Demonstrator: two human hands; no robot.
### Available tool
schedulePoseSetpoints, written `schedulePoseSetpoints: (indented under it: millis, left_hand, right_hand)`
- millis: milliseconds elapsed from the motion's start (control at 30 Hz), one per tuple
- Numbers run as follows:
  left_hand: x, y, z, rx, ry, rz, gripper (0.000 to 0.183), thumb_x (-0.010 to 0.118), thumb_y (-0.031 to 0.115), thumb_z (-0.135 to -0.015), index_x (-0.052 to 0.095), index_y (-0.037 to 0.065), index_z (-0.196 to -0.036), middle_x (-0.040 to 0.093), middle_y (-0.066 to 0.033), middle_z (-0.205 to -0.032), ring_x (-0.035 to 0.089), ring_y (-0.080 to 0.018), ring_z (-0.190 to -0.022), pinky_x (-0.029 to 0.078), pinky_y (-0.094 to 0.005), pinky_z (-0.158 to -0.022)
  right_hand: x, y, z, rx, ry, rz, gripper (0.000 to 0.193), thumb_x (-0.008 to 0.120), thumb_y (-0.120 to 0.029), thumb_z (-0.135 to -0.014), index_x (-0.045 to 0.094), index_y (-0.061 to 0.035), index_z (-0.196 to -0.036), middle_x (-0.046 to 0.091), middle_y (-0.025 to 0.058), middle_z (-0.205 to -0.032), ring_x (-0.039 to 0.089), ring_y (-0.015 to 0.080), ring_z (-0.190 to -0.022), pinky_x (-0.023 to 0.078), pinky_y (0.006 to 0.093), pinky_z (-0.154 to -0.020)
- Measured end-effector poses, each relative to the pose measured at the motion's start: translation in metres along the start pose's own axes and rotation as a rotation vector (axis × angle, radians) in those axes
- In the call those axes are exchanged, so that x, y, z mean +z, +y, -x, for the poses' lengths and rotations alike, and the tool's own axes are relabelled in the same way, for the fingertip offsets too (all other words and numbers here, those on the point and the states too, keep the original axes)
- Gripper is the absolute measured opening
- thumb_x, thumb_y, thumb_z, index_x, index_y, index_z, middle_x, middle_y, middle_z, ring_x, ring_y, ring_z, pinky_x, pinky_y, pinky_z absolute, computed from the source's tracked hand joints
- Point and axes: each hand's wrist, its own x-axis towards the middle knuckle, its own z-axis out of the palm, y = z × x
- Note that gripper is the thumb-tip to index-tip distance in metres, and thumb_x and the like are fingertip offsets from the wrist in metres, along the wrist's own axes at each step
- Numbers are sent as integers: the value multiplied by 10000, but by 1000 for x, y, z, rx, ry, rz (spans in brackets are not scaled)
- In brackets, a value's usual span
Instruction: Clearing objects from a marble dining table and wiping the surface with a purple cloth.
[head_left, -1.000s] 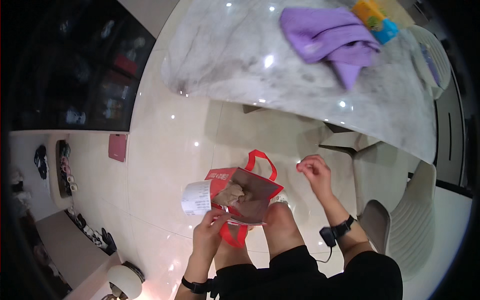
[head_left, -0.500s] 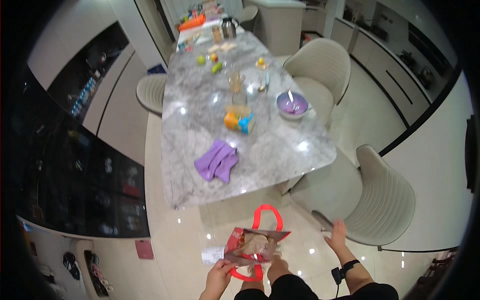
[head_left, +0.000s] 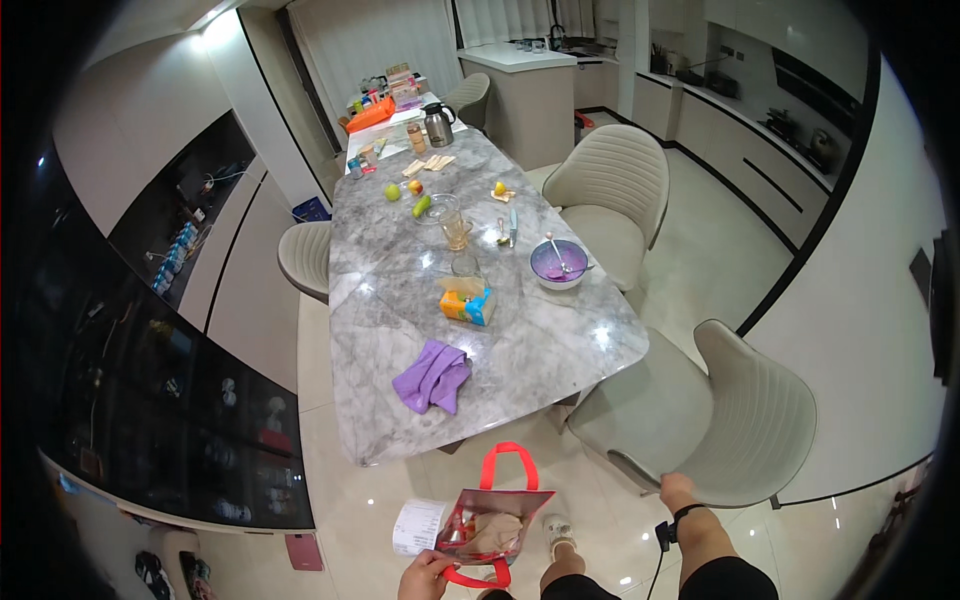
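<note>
My left hand (head_left: 425, 574) is closed on the rim of an open tote bag (head_left: 527, 508) with red handles. Inside the bag lie a beige bundle and something red and shiny. A white printed slip (head_left: 418, 527) sticks out from the bag's left side. My right hand (head_left: 678, 488) is at the low arm edge of a grey padded chair (head_left: 755, 425), its fingers curled over the edge and partly hidden. On the marble table (head_left: 540, 350) just ahead, a purple cloth (head_left: 434, 377) lies crumpled near the front left.
The table also bears a tissue pack (head_left: 467, 303), a purple bowl with a spoon (head_left: 559, 264), a glass pitcher (head_left: 456, 232), a knife (head_left: 513, 228), fruit and a steel jug (head_left: 438, 126). Another chair (head_left: 610, 190) stands along its right side. Dark glass cabinets (head_left: 180, 400) line the left.
My right hand has gone from open in the air to curled on the chair's edge. The bag has shifted slightly down and left in view. The view has tilted up.
</note>
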Motion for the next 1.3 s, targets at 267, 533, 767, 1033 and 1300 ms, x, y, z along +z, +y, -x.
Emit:
schedulePoseSetpoints:
  millis: [267,533,767,1033,1300]
  left_hand:
    - [-72,-52,40,-34,10,-119,146,727,54,-765,736,95,-906,629,-93,-842,635,-250,-787,517,-337,-685]
    - [-139,-117,82,-46,29,-194,206,686,-21,-715,712,83,-890,615,-99,-864,624,-289,-805,504,-366,-707]
    - [-213,-62,58,81,113,-321,298,645,-92,-643,696,44,-903,625,-126,-863,622,-289,-798,495,-352,-696]
    - [-216,144,55,407,268,-285,179,684,-59,-713,657,8,-877,579,-111,-839,589,-229,-758,463,-281,-662]
    - [-52,306,72,865,349,-46,247,680,-91,-750,708,14,-972,586,-82,-869,598,-174,-763,479,-247,-670]
  right_hand:
    - [45,-139,46,-187,105,-94,259,551,-158,-817,697,-111,-1026,682,139,-1061,654,312,-1004,532,440,-815]
    - [35,-299,135,-317,6,-248,307,563,-132,-823,638,-75,-1115,695,144,-1020,668,316,-960,540,418,-815]
    - [-10,-305,219,-909,-121,-776,468,627,-239,-882,509,-65,-1301,688,118,-1080,673,241,-968,530,345,-845]
    - [-11,-101,387,-840,-232,-1230,347,561,-159,-950,544,-56,-1280,676,100,-1127,648,192,-1029,493,310,-911]
    - [16,105,504,-397,317,-1461,248,555,-91,-944,616,-20,-1173,714,85,-1012,670,170,-971,509,295,-873]
